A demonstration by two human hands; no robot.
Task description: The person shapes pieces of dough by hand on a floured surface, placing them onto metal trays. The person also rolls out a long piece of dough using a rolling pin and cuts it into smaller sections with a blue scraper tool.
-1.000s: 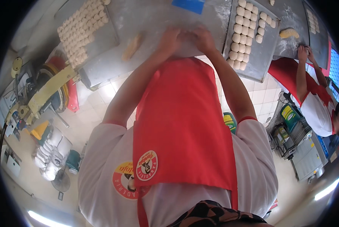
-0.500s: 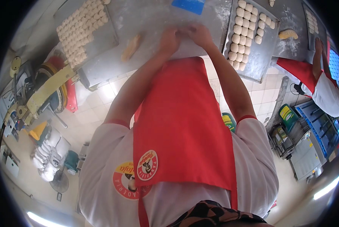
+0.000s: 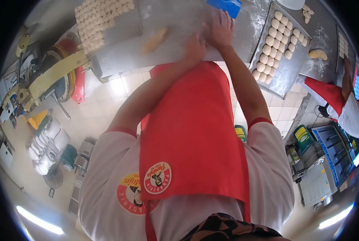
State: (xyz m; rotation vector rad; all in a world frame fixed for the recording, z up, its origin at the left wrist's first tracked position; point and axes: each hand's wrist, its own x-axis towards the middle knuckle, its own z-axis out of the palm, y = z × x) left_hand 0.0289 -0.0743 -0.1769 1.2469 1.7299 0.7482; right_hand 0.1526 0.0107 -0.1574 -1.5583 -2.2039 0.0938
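My right hand (image 3: 220,31) lies palm down on the metal table (image 3: 175,16) with its fingers stretched out. Its fingertips come up to the lower edge of a blue dough scraper (image 3: 227,6); whether they touch it is hard to see. Close by on the left, my left hand (image 3: 195,49) is curled near the table's front edge, and whatever is inside it is hidden. Farther left lies a long, flattened piece of dough (image 3: 156,40).
A left tray (image 3: 125,30) bears many small dough pieces (image 3: 101,20). On the right, another tray (image 3: 283,76) holds rows of dough balls (image 3: 272,42). Beyond it are a dough strip (image 3: 318,54), a pale bowl (image 3: 292,3) and a co-worker's arm (image 3: 346,78). A machine (image 3: 53,78) stands at the left.
The view has shifted, so the table's things sit farther right. My right hand has opened from a curl and reached forward beside the scraper. My left hand stays curled.
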